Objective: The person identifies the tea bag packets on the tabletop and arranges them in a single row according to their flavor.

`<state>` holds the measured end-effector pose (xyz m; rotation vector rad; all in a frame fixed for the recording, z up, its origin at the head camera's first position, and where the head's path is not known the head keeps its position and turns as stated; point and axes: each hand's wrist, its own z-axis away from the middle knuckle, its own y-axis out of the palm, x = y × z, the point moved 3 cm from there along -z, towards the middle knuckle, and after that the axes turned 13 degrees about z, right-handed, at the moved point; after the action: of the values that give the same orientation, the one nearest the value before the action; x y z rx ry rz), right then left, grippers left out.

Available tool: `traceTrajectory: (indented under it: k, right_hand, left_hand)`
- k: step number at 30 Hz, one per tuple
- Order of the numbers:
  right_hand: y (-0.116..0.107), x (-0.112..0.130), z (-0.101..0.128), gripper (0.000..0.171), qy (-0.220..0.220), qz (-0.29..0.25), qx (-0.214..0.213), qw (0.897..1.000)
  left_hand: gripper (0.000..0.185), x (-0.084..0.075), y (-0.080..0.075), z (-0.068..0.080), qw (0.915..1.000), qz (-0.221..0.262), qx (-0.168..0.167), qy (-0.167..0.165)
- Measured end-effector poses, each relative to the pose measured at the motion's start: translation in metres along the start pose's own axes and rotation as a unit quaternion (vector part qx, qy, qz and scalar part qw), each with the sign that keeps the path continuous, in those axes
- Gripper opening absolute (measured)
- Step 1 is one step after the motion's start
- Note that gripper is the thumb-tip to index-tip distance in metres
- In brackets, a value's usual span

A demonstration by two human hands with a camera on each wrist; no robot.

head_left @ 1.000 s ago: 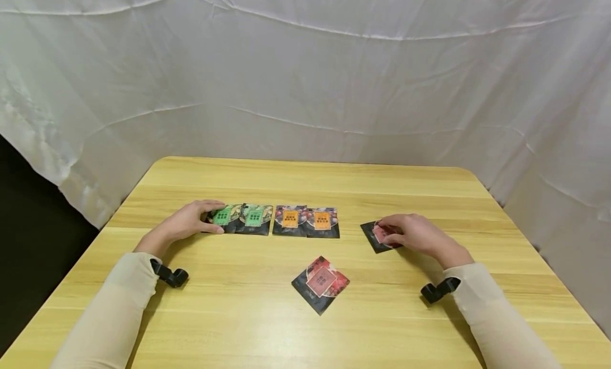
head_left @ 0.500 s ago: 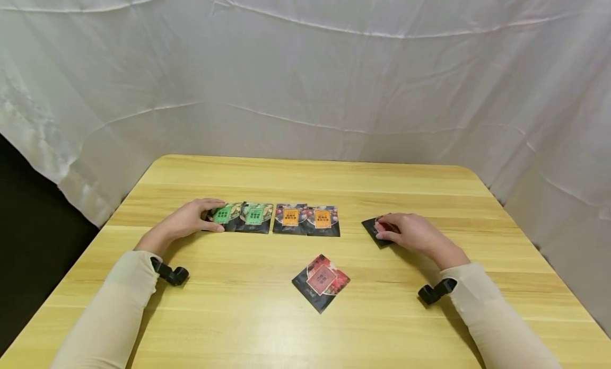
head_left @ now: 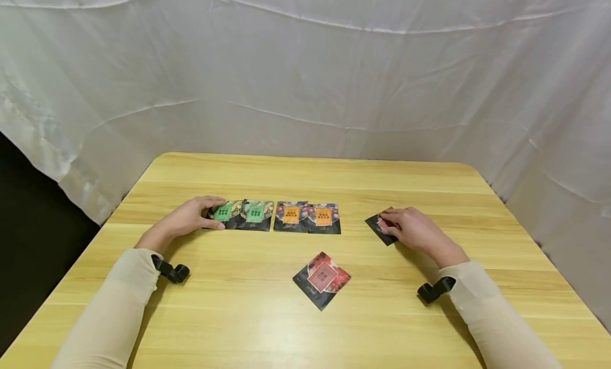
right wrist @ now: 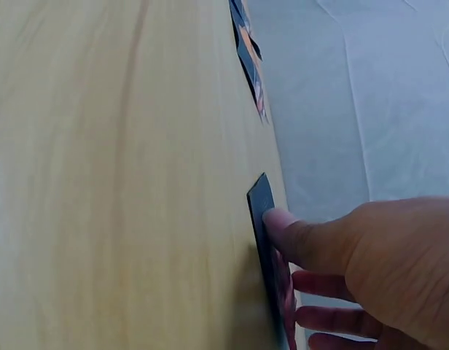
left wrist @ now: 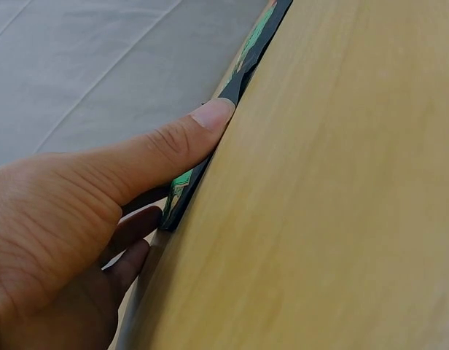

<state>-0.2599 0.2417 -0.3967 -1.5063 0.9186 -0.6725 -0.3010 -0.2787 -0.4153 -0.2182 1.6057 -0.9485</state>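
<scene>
My left hand (head_left: 212,215) holds the left end of a green packet (head_left: 224,213), thumb (left wrist: 173,142) along its near edge and fingers at the far edge. That packet starts a row with a second green packet (head_left: 256,214) and two orange packets (head_left: 290,216) (head_left: 323,217). My right hand (head_left: 385,224) grips a dark red packet (head_left: 382,232) flat on the table to the right of the row. Its thumb (right wrist: 283,222) presses the packet's edge (right wrist: 261,208) and the fingers cover its top. Another red packet (head_left: 322,280) lies alone nearer to me, turned diagonally.
The wooden table (head_left: 305,178) is backed and flanked by white cloth (head_left: 305,82). A dark gap (head_left: 28,226) lies beyond the table's left edge. Black wrist cameras (head_left: 172,272) (head_left: 431,290) rest on the tabletop by my sleeves.
My right hand has slid the red packet a little farther from me and covers more of it. The left hand and the row have stayed put.
</scene>
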Motion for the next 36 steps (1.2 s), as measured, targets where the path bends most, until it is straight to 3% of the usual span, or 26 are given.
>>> traceTrajectory:
  k: [5,14,29,36]
  right_hand:
    - [-0.001,0.002,0.0,0.037,0.014,0.006,0.016,1.0]
    - [0.004,-0.001,-0.001,0.046,0.059,-0.052,0.033,0.996]
    - [0.014,-0.011,-0.014,0.059,0.085,-0.136,0.058,0.985]
    - [0.015,-0.012,-0.024,0.063,0.069,-0.171,0.063,0.981]
  left_hand:
    - [0.081,-0.001,0.0,0.0,1.0,-0.007,0.001,0.002]
    - [0.081,0.0,0.0,0.0,0.9999,-0.01,-0.001,0.003]
    - [0.08,0.0,-0.002,-0.001,1.0,-0.004,-0.002,0.001]
    - [0.08,-0.001,-0.001,-0.001,1.0,-0.008,-0.002,0.002]
